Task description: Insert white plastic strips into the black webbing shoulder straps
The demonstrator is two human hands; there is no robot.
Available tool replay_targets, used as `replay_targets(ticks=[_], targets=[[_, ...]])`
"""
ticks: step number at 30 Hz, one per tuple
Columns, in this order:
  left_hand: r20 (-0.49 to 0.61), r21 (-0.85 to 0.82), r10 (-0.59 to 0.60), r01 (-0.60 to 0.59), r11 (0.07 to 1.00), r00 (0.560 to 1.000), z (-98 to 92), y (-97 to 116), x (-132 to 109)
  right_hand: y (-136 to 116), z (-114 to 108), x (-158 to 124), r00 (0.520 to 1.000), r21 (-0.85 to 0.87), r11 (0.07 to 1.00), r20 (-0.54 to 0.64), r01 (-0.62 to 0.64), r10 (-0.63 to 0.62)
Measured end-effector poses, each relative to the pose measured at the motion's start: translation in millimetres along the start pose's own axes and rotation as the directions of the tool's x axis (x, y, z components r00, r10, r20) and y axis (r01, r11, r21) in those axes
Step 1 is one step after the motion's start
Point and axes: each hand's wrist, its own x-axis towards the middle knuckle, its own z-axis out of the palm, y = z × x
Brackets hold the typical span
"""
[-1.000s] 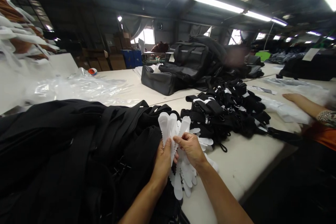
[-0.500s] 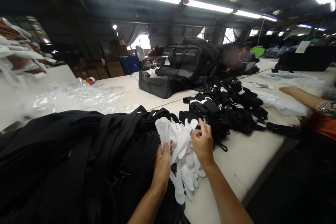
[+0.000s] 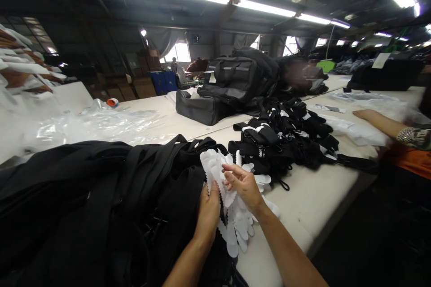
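My left hand [image 3: 208,213] is closed around a bunch of white strips [image 3: 209,161] with rounded ends and zigzag edges, thumb lying on top. Over the same bunch, my right hand [image 3: 245,188] has its fingers curled and thumb bent in; whether a strip is between its fingertips I cannot make out. More loose white strips [image 3: 240,228] lie in a heap below and to the right of both hands. Beside my left hand a large pile of black fabric bags [image 3: 134,188] fills the left front.
Black straps with buckles [image 3: 289,134] are heaped to the right on the pale table [image 3: 319,202]. Behind stand black bags [image 3: 232,80]. Clear plastic sheeting [image 3: 111,125] and an orange tape roll [image 3: 112,102] lie left. Another person's arm [image 3: 380,121] rests at the right.
My right hand has moved left and slightly down, from the right side of the strips to over the bunch in my left hand. Some strips now lie spread farther right.
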Motion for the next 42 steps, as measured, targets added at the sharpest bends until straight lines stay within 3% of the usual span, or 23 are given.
replay_targets(ticks=[4,8,13,19,25,32,35,39,42], targets=[[0.034,0.052,0.037,-0.038,0.998,0.999,-0.6,4.8,-1.4,2.2,-2.3,1.7,0.995,-0.103,0.993,0.088,0.060,-0.051],[-0.011,0.096,0.010,-0.009,0.995,1.000,0.7,6.2,-1.6,0.1,-0.2,0.7,0.988,-0.245,0.959,0.081,0.145,-0.129],[0.014,0.052,-0.013,0.012,0.999,1.000,2.5,2.7,-1.4,-0.5,0.9,-1.5,0.998,-0.201,0.977,-0.017,0.064,-0.068],[-0.029,-0.043,-0.036,0.035,0.998,0.999,1.7,-3.6,0.7,1.0,-0.8,-0.7,0.996,-0.227,0.973,-0.087,-0.028,0.008],[-0.113,-0.102,-0.020,0.009,0.995,0.993,1.2,-9.1,3.2,-3.7,-7.4,1.1,0.994,-0.050,0.995,-0.067,-0.092,0.088],[0.138,-0.134,-0.058,0.077,0.988,0.989,4.7,2.9,-3.1,-5.4,2.4,-4.0,0.973,0.184,0.964,-0.087,-0.194,0.212],[0.137,-0.162,-0.099,0.121,0.979,0.986,5.0,3.2,-2.7,-2.9,5.4,-4.0,0.978,0.255,0.952,-0.072,-0.171,0.195],[0.026,-0.272,-0.040,0.045,0.961,0.999,4.2,1.5,-2.1,-1.8,-9.0,2.3,0.948,0.269,0.961,-0.286,-0.059,0.138],[0.038,-0.230,-0.067,0.074,0.970,0.997,4.1,2.3,-3.8,-1.9,-23.2,7.7,0.917,0.029,1.000,-0.399,-0.007,0.018]])
